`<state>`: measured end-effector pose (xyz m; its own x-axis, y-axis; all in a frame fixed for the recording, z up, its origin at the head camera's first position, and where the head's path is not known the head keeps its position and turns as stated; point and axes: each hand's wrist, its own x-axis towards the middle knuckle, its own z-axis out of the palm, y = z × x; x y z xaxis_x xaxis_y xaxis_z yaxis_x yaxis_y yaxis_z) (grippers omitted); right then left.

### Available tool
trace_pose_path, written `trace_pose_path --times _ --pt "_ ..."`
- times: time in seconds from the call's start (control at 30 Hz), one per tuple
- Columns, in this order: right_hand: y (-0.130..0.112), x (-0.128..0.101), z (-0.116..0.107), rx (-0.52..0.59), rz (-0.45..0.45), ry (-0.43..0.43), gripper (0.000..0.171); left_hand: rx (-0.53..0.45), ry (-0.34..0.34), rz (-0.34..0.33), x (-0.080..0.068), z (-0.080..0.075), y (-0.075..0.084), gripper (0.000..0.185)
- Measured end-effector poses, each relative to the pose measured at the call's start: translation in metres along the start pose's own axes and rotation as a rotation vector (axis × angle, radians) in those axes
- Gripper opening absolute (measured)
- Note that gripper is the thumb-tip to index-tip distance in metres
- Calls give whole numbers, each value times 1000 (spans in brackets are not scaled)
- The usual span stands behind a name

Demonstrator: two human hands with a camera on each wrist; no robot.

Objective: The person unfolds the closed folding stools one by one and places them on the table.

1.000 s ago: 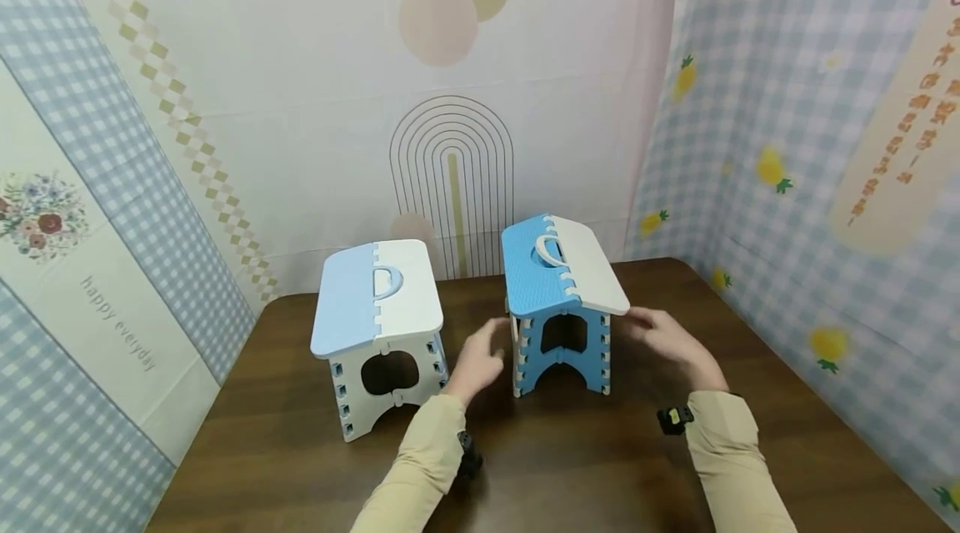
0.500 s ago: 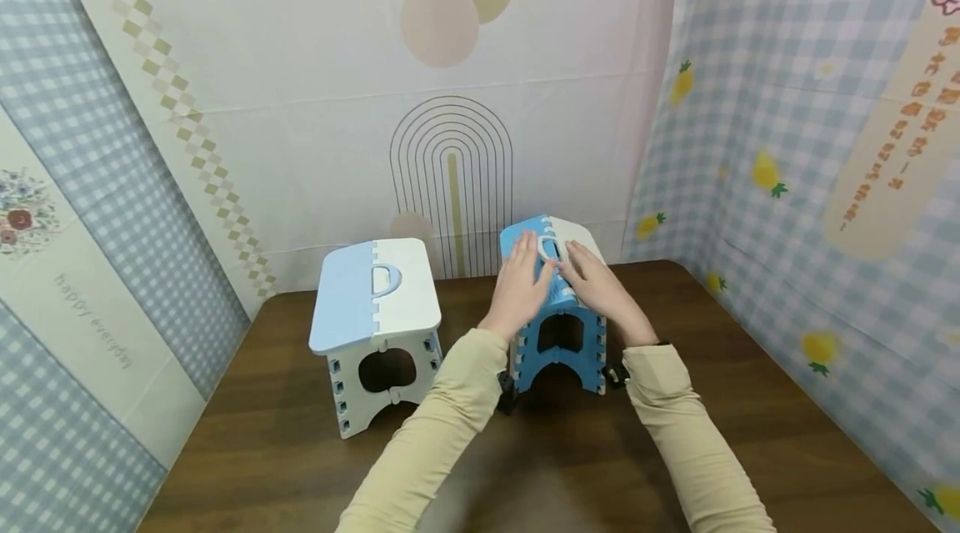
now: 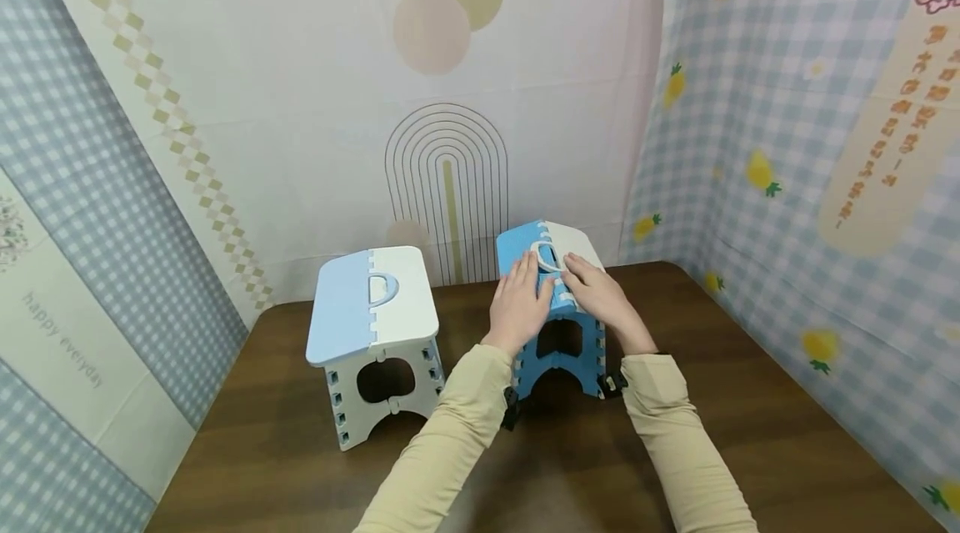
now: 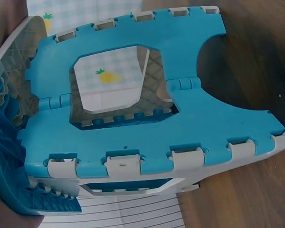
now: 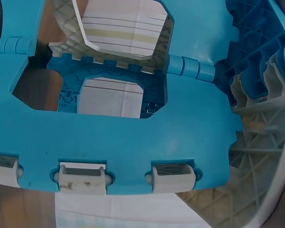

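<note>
A folding stool with a bright blue and white seat [image 3: 517,243] stands upright at the back right of the table. My left hand [image 3: 519,308] rests flat on the blue half, fingers straight and pointing away. On the white half lies my right hand [image 3: 602,295], also with extended fingers. Between the hands the white carry handle [image 3: 549,256] shows. The hands hide much of the seat. In the left wrist view the stool's blue end panel [image 4: 104,137] fills the middle, its legs spread; the right wrist view shows that blue panel [image 5: 118,137] and the seat's ribbed underside [image 5: 256,128].
A second folding stool, light blue and white [image 3: 341,308], stands unfolded to the left. Both stand on a dark brown wooden table [image 3: 570,483]. A patterned cloth [image 3: 315,141] hangs behind the table and along its sides.
Both hands have come up from beside the bright blue stool onto its seat and now lie there, slightly nearer than half a second ago. The other stool has stayed put.
</note>
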<state>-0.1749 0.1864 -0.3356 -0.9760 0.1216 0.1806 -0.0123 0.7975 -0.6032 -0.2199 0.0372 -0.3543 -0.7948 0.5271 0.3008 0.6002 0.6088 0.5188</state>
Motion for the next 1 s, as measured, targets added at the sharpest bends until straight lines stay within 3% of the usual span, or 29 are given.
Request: trace_pose_path --times 0.4,0.67,1.0 --pt "0 12 1 -4 4 37 54 150 21 -7 7 -6 -1 55" --pt "2 6 4 -98 -18 47 53 192 7 -11 1 -3 3 54" --pt "0 1 10 -213 18 84 52 238 -59 -90 0 -3 9 56"
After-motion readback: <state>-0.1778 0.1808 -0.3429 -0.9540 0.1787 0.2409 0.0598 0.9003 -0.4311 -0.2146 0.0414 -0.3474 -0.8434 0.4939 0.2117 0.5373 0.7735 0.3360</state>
